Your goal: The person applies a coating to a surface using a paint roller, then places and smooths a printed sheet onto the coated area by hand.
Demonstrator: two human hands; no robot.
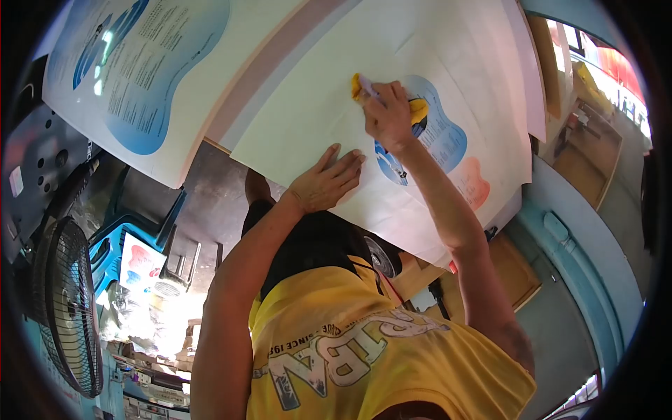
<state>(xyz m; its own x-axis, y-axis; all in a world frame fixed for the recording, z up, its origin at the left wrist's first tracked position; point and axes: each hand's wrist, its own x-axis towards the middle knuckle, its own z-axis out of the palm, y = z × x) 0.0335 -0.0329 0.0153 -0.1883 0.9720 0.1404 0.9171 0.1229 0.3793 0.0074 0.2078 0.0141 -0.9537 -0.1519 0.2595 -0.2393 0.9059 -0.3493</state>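
A large white sheet (308, 105) with a blue printed shape (448, 140) and a smaller red print (474, 183) lies over the work surface. My right hand (389, 115) is closed on a yellow cloth (418, 110), pressed against the sheet beside the blue print and partly covering it. Part of the cloth and something whitish stick out at the hand's left side. My left hand (329, 178) rests flat near the sheet's lower edge, fingers spread, with nothing in it.
Another sheet with a blue print (140, 105) lies at the upper left. A black fan (68, 304) and a blue plastic chair (129, 234) stand at the left. Wooden boxes (588, 150) are at the right.
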